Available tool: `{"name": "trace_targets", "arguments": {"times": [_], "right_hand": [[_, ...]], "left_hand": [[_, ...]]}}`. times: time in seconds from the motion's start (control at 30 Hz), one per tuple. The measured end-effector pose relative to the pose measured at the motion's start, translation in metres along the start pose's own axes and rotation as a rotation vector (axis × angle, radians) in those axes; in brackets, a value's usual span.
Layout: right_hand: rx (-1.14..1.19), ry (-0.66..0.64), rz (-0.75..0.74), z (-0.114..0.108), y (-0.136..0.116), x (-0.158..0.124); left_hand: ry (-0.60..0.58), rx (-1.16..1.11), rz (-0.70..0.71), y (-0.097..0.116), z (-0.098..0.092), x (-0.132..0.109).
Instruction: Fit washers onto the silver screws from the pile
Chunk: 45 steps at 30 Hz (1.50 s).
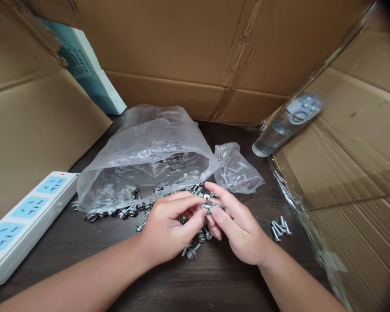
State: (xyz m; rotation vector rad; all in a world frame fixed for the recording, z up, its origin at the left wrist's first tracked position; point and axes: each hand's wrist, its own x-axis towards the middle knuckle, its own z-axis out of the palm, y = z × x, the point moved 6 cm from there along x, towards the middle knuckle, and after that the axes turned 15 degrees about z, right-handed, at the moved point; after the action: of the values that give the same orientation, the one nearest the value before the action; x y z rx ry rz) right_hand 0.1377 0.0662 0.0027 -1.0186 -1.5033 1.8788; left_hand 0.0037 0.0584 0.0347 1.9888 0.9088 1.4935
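My left hand [169, 223] and my right hand [238, 227] meet low over the dark table. Thumb and fingertips of both pinch a small silver bolt [208, 206], which seems to carry a washer; fingers partly cover it. Under and behind the hands lies a loose pile of bolts with washers [130, 211]. It spills from the mouth of a large clear plastic bag [156, 136] lying on its side. One bolt with a washer [191, 252] sits just in front of the pile. Several bare bolts [281, 228] form a small group to the right of my right hand.
A small clear plastic bag [235, 171] lies behind my right hand. A water bottle [279, 130] leans against the right cardboard wall [341, 143]. On the left is a white power strip [32, 210]. Cardboard [169, 43] also closes off the back, with a pale blue box [94, 73] at left.
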Motion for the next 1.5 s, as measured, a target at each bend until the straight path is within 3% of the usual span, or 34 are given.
{"name": "trace_targets", "arguments": {"times": [0.2, 0.33, 0.5, 0.73, 0.93, 1.03, 1.23, 1.5], "right_hand": [[-0.066, 0.021, -0.115, -0.001, 0.003, -0.003], [-0.352, 0.174, -0.294, -0.007, -0.002, -0.008], [-0.547, 0.334, -0.538, -0.007, -0.021, -0.015], [-0.556, 0.363, -0.640, -0.004, -0.032, -0.020], [-0.316, 0.410, -0.489, -0.015, -0.020, -0.013], [-0.393, 0.426, -0.510, -0.014, -0.023, -0.013], [-0.409, 0.340, -0.501, -0.010, -0.030, -0.013], [-0.485, 0.395, -0.457, -0.011, -0.029, -0.010]], "left_hand": [[-0.016, -0.457, -0.565, -0.018, 0.008, -0.009], [-0.040, -0.755, -0.751, -0.021, 0.020, -0.017], [0.068, -1.021, -0.943, -0.026, 0.029, -0.029], [0.041, -0.972, -0.821, -0.023, 0.026, -0.026], [0.076, -0.958, -0.820, -0.025, 0.024, -0.025], [0.115, -0.933, -0.825, -0.028, 0.022, -0.024], [0.120, -0.916, -0.760, -0.026, 0.018, -0.019], [0.101, -0.777, -0.667, -0.027, 0.012, -0.017]]}}
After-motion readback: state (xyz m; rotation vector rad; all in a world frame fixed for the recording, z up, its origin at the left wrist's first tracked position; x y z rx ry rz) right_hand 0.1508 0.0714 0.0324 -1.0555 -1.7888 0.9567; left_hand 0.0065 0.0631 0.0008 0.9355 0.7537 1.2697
